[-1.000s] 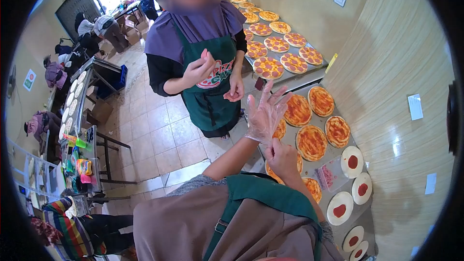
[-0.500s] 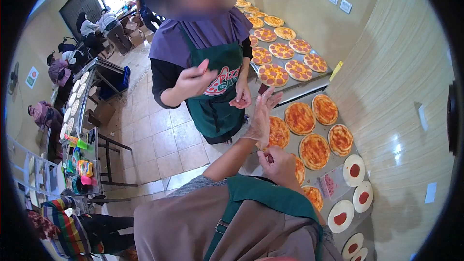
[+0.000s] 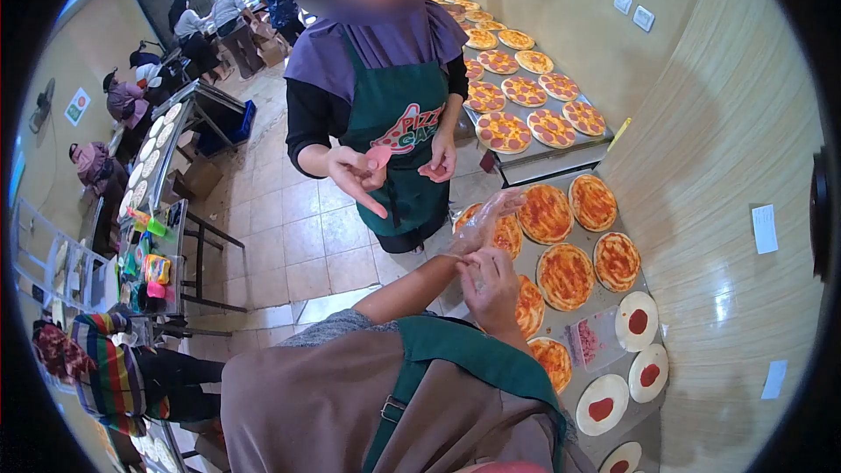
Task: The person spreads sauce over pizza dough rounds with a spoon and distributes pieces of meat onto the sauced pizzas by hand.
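Note:
A clear plastic glove [image 3: 474, 236] covers my left hand [image 3: 496, 213], which is stretched out over the sauced pizza bases with its fingers extended. Below it, my right hand [image 3: 492, 287] is bare and pinches the glove's cuff at my left wrist. Sauce-covered pizza bases [image 3: 565, 277] lie on the metal table [image 3: 561, 329] just beyond and right of my hands. Nearer to me is a clear container [image 3: 594, 339] with pinkish bits inside. Pale dough rounds [image 3: 602, 405] with a red sauce spot in the middle lie around it.
Facing me, a co-worker in a green apron [image 3: 394, 105] holds thin pink slices [image 3: 379, 156] in both hands. Topped pizzas [image 3: 503, 132] cover another table behind. Left, a long table holds dough rounds and colourful packets [image 3: 158, 269]; several people work there. A wall [image 3: 718, 210] bounds the right.
My right hand has shifted slightly left along my left wrist, still at the glove. The co-worker's raised hand has come down, holding a pink slice out. My view has shifted slightly.

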A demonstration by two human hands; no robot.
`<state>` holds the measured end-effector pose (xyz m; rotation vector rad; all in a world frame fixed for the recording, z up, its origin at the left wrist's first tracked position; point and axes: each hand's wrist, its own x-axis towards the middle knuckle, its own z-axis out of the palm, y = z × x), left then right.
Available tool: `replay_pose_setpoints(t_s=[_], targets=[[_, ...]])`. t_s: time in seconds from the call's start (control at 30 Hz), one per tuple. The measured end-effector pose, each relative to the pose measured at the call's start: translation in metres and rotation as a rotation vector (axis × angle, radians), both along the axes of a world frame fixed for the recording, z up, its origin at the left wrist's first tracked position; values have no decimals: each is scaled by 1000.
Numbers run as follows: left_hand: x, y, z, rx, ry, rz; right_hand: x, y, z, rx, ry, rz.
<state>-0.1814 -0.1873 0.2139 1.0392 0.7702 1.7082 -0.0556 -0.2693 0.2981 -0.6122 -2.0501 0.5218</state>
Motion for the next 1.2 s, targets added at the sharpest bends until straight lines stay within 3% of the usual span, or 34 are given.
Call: replay_pose_setpoints(t_s=[0.27, 0.37, 0.5, 0.53, 0.63, 0.7, 0.77, 0.83, 0.9, 0.97, 1.03, 1.1, 1.2], targets=[[2, -27, 6, -211, -155, 96, 1, -5, -9, -77, 45, 126], [1, -35, 36, -324, 102, 60, 2, -3, 9, -174, 105, 172], [-8, -6, -33, -119, -150, -131, 4, -2, 17, -130, 53, 220], [-13, 2, -46, -105, -89, -180, 3, -1, 18, -112, 22, 235], [-12, -19, -17, -196, 45, -190, 2, -2, 12, -134, 8, 266], [-18, -34, -14, -7, 527, -59, -5, -6, 32, 0, 0, 96], [-24, -40, 15, 339, 1116, 66, -9, -9, 30, 80, -93, -27], [-14, -46, 37, -75, 878, -76, -15, 0, 19, 139, -248, -88], [-13, -42, 33, -251, 1030, -83, -18, 8, -2, 135, -214, -46], [-11, -36, 20, -445, 1005, -80, -21, 11, -9, 126, -215, -34], [-14, -30, 16, -446, 913, -124, -25, 12, 1, 85, -149, 85], [-19, -30, 10, -162, 838, -136, -31, 15, 11, 80, -100, 167], [-21, -34, 10, -147, 900, -205, -37, 18, 19, 81, -94, 188]])
